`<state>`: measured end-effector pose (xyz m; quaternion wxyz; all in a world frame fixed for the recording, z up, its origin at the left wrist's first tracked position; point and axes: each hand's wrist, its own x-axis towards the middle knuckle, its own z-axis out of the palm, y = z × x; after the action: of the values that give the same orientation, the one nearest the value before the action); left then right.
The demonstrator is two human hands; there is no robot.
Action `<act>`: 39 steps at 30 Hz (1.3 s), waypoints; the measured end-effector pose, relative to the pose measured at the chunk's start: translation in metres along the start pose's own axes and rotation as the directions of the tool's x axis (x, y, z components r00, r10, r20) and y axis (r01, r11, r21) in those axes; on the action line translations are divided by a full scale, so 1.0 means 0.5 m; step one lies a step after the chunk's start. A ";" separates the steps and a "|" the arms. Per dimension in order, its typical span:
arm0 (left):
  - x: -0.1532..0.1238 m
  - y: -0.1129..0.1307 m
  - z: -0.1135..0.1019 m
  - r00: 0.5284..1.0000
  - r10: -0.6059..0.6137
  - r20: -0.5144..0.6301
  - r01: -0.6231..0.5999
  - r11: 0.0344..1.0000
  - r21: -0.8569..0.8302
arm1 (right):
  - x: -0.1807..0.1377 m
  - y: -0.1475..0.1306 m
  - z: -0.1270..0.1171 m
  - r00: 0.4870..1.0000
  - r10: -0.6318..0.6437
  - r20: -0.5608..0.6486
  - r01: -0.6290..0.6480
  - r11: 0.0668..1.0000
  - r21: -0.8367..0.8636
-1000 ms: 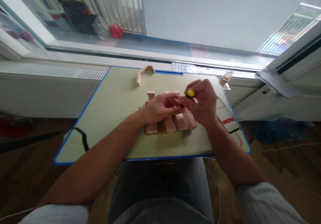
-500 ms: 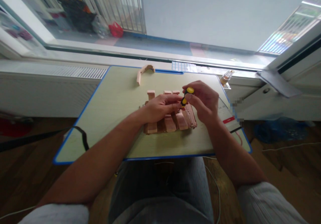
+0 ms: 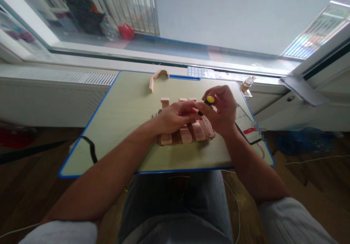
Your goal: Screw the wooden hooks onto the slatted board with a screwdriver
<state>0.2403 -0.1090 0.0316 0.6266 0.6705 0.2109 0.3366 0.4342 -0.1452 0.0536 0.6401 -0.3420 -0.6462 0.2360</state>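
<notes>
My right hand (image 3: 222, 107) is closed around a small screwdriver (image 3: 210, 100) with a yellow and black handle. Its handle slants up to the right, and its tip is hidden by the fingers. Below lies a light wooden slatted assembly (image 3: 186, 135), with several flat slats and a curved, dotted piece at its right end. My left hand (image 3: 177, 118) lies across the assembly, thumb and fingers drawn together close to the screwdriver's front end. Whatever they pinch is hidden.
A curved wooden piece (image 3: 158, 77) lies at the back of the blue-edged table (image 3: 115, 120), beside a blue groove. A phone-like device (image 3: 243, 123) lies at the right. Small metal pieces (image 3: 154, 115) sit left of the assembly. A black strap (image 3: 89, 145) crosses the left edge.
My right hand has turned around the screwdriver and shifted slightly; the handle has moved a little to the right. My left hand has barely moved.
</notes>
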 end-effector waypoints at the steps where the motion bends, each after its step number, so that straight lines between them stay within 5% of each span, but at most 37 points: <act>1: 0.000 0.004 -0.001 1.000 -0.003 0.007 0.003 1.000 0.022 | 0.000 -0.001 -0.005 1.000 0.009 0.023 -0.009 1.000 0.004; 5: -0.001 0.022 -0.002 1.000 0.031 0.000 -0.030 0.995 0.092 | 0.002 0.001 -0.024 0.993 0.012 0.114 -0.017 0.999 0.044; 11: 0.000 0.038 -0.004 0.999 0.019 0.033 -0.024 0.989 0.144 | 0.000 0.010 -0.013 0.999 -0.007 0.046 0.005 0.998 0.058; 21: 0.002 0.000 0.003 0.999 0.023 0.024 -0.021 0.995 -0.096 | -0.005 0.006 0.013 0.999 -0.016 -0.028 0.017 0.999 0.034; 27: 0.001 0.017 -0.003 1.000 0.024 0.012 -0.025 0.999 0.035 | -0.001 0.006 -0.020 0.994 -0.041 0.097 0.035 0.997 0.065; 33: 0.000 0.038 -0.005 0.999 0.025 0.026 -0.029 0.986 0.164 | 0.000 0.016 -0.015 0.997 -0.059 0.053 0.056 0.997 0.060; 39: -0.001 0.013 -0.001 0.999 0.015 0.046 -0.015 1.000 -0.013 | 0.000 0.017 0.008 0.994 -0.108 0.016 0.107 0.993 0.059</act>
<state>0.2388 -0.1096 0.0380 0.6329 0.6756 0.1893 0.3273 0.4316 -0.1390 0.0472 0.6554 -0.2860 -0.6625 0.2231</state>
